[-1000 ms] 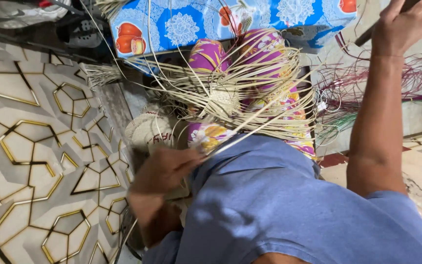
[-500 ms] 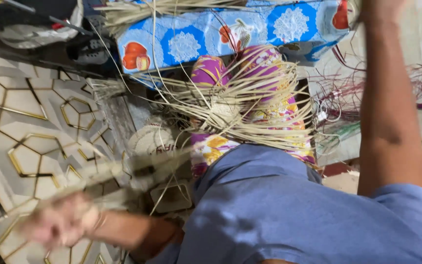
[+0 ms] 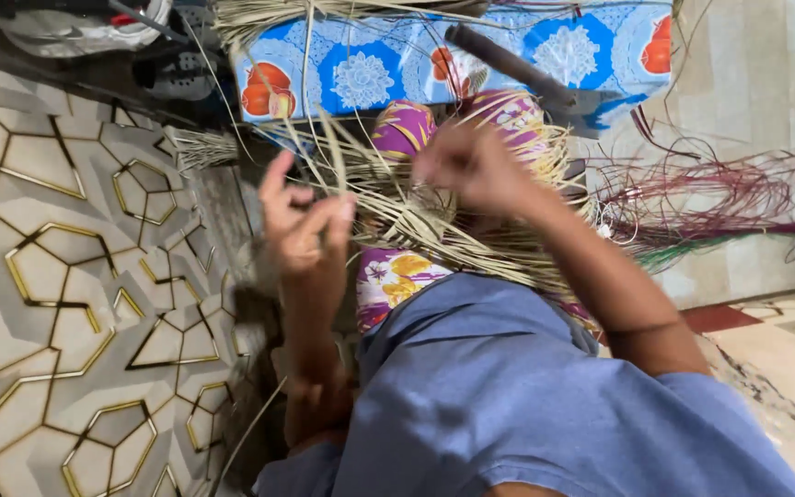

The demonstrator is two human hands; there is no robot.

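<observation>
Left hand (image 3: pixel 304 225) pinches straw strands (image 3: pixel 434 225) beside the woven centre (image 3: pixel 430 207); right hand (image 3: pixel 471 166), blurred, grip unclear. Keep strands taut.

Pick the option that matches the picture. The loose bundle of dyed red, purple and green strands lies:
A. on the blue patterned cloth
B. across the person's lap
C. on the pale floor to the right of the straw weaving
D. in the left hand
C: the dyed strands spread over the pale floor, to the right of the straw weaving that both hands work at.
</observation>
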